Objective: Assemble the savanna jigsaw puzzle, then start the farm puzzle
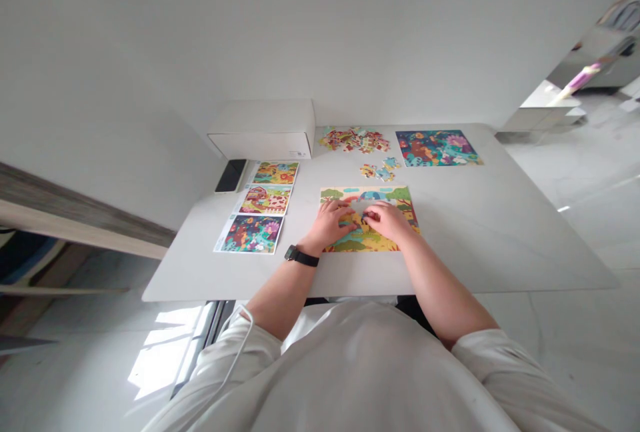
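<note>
A partly assembled jigsaw puzzle [367, 243] with trees and animals lies on the table in front of me. A grey gap shows in its upper middle, between my hands. My left hand [332, 224] rests on the puzzle's left part, fingers spread and lying flat. Over the right part, my right hand [388, 220] has thumb and fingers pinched on a small puzzle piece [367, 217], mostly hidden by the fingertips. Just beyond the puzzle lie several loose blue and yellow pieces [387, 171].
A heap of mixed pieces [356, 140] lies at the back beside a white box [263, 144]. A finished dark puzzle [439, 148] is at the back right. Three picture cards [265, 199] line the left side, near a phone [231, 175]. The white table [500, 239] meets a wall behind.
</note>
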A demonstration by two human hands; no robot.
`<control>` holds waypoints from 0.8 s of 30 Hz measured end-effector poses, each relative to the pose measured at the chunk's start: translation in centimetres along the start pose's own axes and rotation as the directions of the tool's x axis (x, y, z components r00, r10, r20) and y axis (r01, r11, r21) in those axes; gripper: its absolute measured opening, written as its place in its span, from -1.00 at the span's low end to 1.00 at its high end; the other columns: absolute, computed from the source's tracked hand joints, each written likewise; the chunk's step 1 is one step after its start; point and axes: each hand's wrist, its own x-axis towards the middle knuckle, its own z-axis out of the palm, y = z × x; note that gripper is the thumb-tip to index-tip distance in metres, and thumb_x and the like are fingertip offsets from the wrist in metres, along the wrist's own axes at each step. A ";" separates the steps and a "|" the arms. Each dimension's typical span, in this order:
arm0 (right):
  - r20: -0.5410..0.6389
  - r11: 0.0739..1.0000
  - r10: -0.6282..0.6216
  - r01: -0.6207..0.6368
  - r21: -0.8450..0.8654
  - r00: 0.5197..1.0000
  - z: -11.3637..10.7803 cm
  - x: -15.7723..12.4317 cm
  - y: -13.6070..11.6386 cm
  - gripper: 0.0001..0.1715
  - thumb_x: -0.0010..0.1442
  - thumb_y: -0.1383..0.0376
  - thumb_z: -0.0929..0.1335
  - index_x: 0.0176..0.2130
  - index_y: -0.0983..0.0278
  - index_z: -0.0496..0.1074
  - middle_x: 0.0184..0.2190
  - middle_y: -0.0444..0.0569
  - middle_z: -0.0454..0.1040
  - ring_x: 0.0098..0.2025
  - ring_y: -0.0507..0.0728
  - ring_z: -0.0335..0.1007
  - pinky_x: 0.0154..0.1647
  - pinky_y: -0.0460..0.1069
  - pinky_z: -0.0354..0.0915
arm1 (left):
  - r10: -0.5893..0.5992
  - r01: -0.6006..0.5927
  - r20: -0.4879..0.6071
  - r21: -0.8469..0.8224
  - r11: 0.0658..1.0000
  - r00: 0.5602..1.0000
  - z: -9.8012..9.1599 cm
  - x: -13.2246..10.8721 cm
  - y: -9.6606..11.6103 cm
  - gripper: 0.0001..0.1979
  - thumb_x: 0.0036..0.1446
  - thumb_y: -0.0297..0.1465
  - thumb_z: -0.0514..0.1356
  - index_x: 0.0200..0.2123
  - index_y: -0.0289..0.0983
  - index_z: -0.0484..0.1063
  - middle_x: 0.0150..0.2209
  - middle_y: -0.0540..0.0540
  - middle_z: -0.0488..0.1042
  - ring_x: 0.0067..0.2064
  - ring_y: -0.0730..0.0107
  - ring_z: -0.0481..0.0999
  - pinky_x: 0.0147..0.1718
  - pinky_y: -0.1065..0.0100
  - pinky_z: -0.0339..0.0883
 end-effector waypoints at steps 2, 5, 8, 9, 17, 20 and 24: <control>0.007 0.999 0.012 -0.012 -0.032 1.000 0.0 0.0 0.0 -0.91 0.33 0.30 0.50 -0.14 0.20 0.65 -0.20 0.00 0.59 -0.17 0.16 0.49 -0.10 0.01 0.33 | -0.003 0.003 0.010 0.017 1.000 1.000 0.1 0.0 0.0 -0.62 0.20 -0.20 0.48 0.08 -0.10 0.68 0.18 -0.18 0.55 0.28 -0.02 0.48 0.44 -0.10 0.17; 0.016 0.999 0.038 -0.037 -0.039 0.999 0.2 0.0 0.1 -0.91 0.34 0.31 0.50 -0.13 0.20 0.66 -0.18 0.00 0.57 -0.17 0.15 0.48 -0.11 0.00 0.31 | -0.004 0.004 0.018 0.024 1.000 1.000 0.1 0.0 0.0 -0.66 0.21 -0.19 0.47 0.04 -0.11 0.70 0.18 -0.18 0.55 0.28 -0.03 0.47 0.47 -0.12 0.13; 0.018 0.999 0.046 -0.046 -0.020 0.999 0.2 0.1 0.1 -0.92 0.34 0.32 0.50 -0.14 0.21 0.66 -0.21 -0.02 0.56 -0.20 0.13 0.46 -0.13 -0.01 0.28 | 0.000 -0.001 0.024 0.024 1.000 1.000 0.0 0.1 0.0 -0.66 0.22 -0.18 0.46 0.04 -0.11 0.71 0.19 -0.19 0.54 0.28 -0.04 0.46 0.46 -0.11 0.14; 0.021 0.999 0.049 -0.048 -0.012 0.999 0.2 0.1 0.0 -0.92 0.33 0.32 0.50 -0.14 0.21 0.66 -0.22 -0.03 0.56 -0.22 0.12 0.45 -0.15 -0.01 0.27 | 0.004 -0.005 0.026 0.025 1.000 1.000 0.0 0.1 0.0 -0.65 0.22 -0.18 0.46 0.04 -0.11 0.71 0.19 -0.20 0.54 0.28 -0.05 0.46 0.45 -0.10 0.16; 0.008 0.997 0.074 -0.074 0.012 0.997 0.4 0.1 -0.3 -0.93 0.31 0.34 0.52 -0.16 0.18 0.65 -0.24 -0.05 0.59 -0.20 0.13 0.46 -0.17 -0.02 0.25 | 0.003 -0.005 0.038 0.037 0.999 0.999 -0.2 0.1 -0.1 -0.58 0.19 -0.17 0.48 0.09 -0.12 0.69 0.20 -0.21 0.54 0.28 -0.06 0.46 0.42 -0.10 0.17; 0.017 0.997 0.081 -0.081 -0.001 0.997 0.4 0.1 -0.3 -0.95 0.32 0.32 0.52 -0.17 0.19 0.66 -0.24 -0.05 0.58 -0.20 0.14 0.46 -0.17 -0.03 0.25 | 0.000 -0.002 0.040 0.039 0.999 0.999 -0.2 0.0 0.0 -0.60 0.19 -0.16 0.48 0.07 -0.13 0.70 0.21 -0.21 0.54 0.29 -0.06 0.46 0.42 -0.09 0.19; 0.022 0.996 0.090 -0.090 -0.013 0.996 0.3 0.2 -0.4 -0.95 0.33 0.33 0.51 -0.19 0.18 0.66 -0.24 -0.04 0.60 -0.20 0.14 0.47 -0.17 -0.03 0.26 | -0.007 0.004 0.042 0.054 0.999 0.999 -0.2 -0.1 0.1 -0.61 0.21 -0.14 0.46 0.07 -0.11 0.70 0.23 -0.20 0.53 0.31 -0.08 0.44 0.44 -0.12 0.17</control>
